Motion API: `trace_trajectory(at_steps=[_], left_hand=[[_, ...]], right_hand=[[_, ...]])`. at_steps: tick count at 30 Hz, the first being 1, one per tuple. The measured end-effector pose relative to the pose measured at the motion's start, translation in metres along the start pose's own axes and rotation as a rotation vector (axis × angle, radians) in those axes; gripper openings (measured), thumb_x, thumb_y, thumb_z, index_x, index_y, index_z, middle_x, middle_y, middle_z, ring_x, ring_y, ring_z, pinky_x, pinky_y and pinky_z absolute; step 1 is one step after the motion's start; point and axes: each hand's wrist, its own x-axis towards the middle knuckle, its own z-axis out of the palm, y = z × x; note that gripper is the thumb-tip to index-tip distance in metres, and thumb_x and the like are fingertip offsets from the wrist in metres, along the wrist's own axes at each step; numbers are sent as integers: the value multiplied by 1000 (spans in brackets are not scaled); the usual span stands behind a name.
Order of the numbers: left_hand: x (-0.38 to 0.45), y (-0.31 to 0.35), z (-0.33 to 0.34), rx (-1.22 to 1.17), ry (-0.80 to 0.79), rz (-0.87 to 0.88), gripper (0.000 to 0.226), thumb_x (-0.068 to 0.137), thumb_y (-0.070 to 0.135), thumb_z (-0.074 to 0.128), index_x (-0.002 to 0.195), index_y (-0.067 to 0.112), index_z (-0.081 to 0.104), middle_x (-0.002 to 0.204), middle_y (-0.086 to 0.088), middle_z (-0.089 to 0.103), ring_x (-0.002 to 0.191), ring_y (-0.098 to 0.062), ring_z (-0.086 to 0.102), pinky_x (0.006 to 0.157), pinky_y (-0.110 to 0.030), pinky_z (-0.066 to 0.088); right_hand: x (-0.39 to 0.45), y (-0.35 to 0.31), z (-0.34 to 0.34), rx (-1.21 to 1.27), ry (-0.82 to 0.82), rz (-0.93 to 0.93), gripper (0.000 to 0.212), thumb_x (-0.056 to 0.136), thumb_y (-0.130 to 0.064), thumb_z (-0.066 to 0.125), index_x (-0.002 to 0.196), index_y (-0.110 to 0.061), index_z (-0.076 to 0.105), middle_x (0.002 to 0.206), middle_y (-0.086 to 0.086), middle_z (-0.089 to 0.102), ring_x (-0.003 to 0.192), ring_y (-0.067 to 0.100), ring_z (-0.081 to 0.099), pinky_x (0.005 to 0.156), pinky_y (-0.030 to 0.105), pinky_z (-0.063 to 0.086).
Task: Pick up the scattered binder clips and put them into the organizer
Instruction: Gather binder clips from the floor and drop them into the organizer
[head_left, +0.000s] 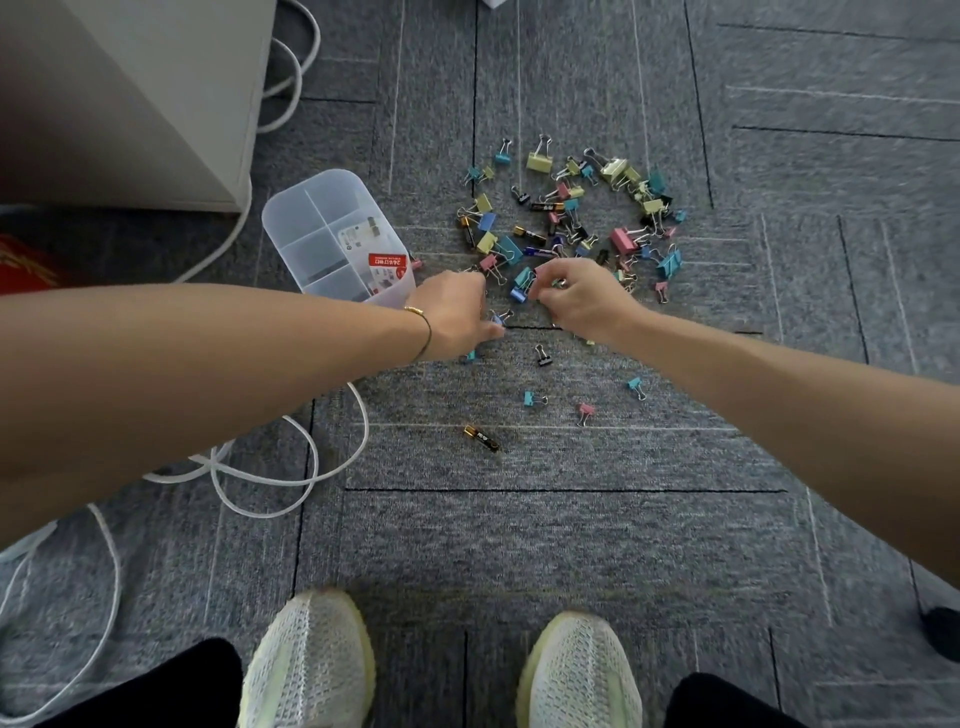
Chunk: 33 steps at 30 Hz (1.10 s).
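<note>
Several coloured binder clips (571, 218) lie scattered on the grey carpet, mixed with a few batteries. The clear plastic organizer (291, 218) stands left of the pile, with small packets in its near compartments. My left hand (457, 312) is low at the pile's near left edge, its fingers closing on a small blue clip (498, 318). My right hand (576, 296) is beside it, fingers curled around small clips; a metal handle shows between them. A few stray clips (530, 398) lie nearer to me.
A loose battery (481, 437) lies on the carpet in front of my feet. White cables (270, 467) loop on the left. A white cabinet (130, 93) fills the upper left. My two shoes (311, 660) are at the bottom edge.
</note>
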Motion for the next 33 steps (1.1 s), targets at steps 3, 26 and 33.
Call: trace_trajectory(at_steps=[3,26,33], left_hand=[[0,1,4,77,23,44,25,94,39,69,99,17,61,104,-7,68,89,-26,58,71,-34,46],[-26,-38,-4,-1131,-598,-377,25,95,20,72,87,9,50,70,-8,58,56,-17,67,38,-19,44],[-23,-24,12,-330,-58,-131,31,96,46,66,96,17,53,81,-1,61,71,-16,55,60,-32,44]], right_hand=[[0,-1,8,-317,24,-110,15,97,-14,56,106,-22,65,102,-1,65,55,11,53,49,29,44],[26,-14,37,-629,-40,-253,25,104,-28,49,92,-9,61,77,8,64,64,24,59,52,30,44],[15,-11,7,641,-508,141,26,96,-12,38,74,-11,51,60,1,46,51,14,38,46,25,30]])
